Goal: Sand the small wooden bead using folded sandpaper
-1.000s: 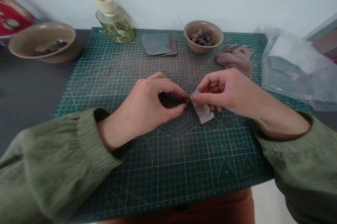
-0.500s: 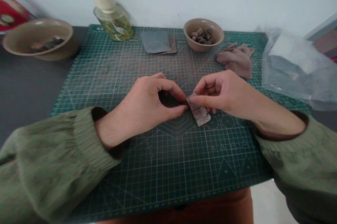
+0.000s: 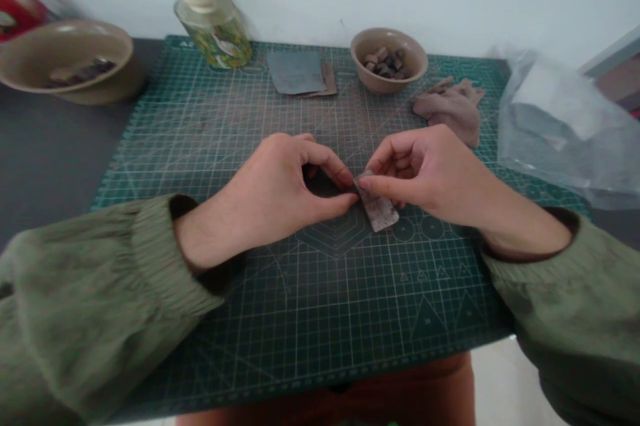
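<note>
With our right hand (image 3: 430, 169) we pinched a small speckled strip (image 3: 383, 214) between thumb and fingers, its lower end slanting free above the middle of the green cutting mat (image 3: 320, 319); our left hand (image 3: 273, 189) curved in opposite, thumb and forefinger nearly together at the strip's edge, though we could not tell what lay between those tips. Beyond them we had a blue-grey sheet (image 3: 295, 73), a bowl (image 3: 385, 84) of small chunks (image 3: 386, 65) and a crumpled cloth (image 3: 453, 111).
</note>
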The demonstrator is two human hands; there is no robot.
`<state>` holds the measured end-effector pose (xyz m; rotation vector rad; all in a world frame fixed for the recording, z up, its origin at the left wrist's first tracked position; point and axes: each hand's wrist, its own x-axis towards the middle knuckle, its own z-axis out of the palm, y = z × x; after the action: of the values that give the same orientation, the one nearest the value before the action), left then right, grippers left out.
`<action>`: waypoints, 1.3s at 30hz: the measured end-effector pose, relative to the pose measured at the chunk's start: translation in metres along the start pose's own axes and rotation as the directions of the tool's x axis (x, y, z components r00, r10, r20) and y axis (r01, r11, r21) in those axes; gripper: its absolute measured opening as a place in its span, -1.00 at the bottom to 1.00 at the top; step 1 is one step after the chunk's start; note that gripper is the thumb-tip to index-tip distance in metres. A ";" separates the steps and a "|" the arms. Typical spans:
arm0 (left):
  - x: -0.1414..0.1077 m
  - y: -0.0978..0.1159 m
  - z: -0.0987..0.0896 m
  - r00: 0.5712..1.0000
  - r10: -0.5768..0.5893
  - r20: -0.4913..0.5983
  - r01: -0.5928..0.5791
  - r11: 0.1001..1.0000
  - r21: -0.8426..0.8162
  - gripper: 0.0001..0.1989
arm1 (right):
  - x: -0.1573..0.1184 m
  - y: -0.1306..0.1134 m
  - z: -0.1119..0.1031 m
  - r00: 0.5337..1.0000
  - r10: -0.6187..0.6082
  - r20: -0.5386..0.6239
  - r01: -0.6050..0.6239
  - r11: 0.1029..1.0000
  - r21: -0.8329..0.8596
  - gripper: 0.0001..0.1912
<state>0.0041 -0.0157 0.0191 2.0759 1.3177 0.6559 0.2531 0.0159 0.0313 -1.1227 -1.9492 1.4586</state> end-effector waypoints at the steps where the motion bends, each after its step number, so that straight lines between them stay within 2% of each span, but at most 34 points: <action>1: 0.000 0.000 -0.001 1.000 -0.001 0.008 0.001 1.000 0.000 -0.86 | 0.000 0.000 0.000 1.000 -0.004 -0.012 0.004 1.000 -0.016 -0.71; 5: 0.001 0.001 -0.002 0.999 0.002 0.040 -0.003 1.000 0.012 -0.84 | -0.001 -0.002 -0.001 1.000 -0.003 0.028 0.004 0.998 -0.062 -0.73; 9: 0.001 0.001 -0.002 0.999 0.017 0.043 -0.017 1.000 0.007 -0.85 | -0.003 -0.003 -0.004 1.000 0.013 0.005 -0.012 0.995 -0.097 -0.72; 16: 0.000 0.002 -0.004 0.999 0.012 0.045 -0.013 1.000 0.012 -0.84 | -0.005 -0.003 -0.009 1.000 0.031 -0.006 -0.031 0.995 -0.090 -0.70; 25: 0.000 0.001 -0.004 0.999 0.013 0.041 -0.014 1.000 0.020 -0.86 | -0.003 -0.002 -0.003 0.999 0.023 0.048 -0.020 0.997 -0.075 -0.71; 29: 0.000 0.001 -0.003 0.999 0.010 0.037 -0.011 1.000 0.017 -0.85 | -0.003 -0.002 -0.003 1.000 0.014 0.011 -0.013 0.996 -0.087 -0.73; 39: 0.000 0.000 -0.004 0.999 0.009 0.033 -0.010 1.000 0.009 -0.86 | -0.002 -0.002 -0.002 0.999 0.014 0.032 -0.011 0.995 -0.103 -0.75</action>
<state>0.0020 -0.0146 0.0218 2.0928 1.2953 0.6177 0.2548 0.0153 0.0345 -1.1646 -2.0640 1.4049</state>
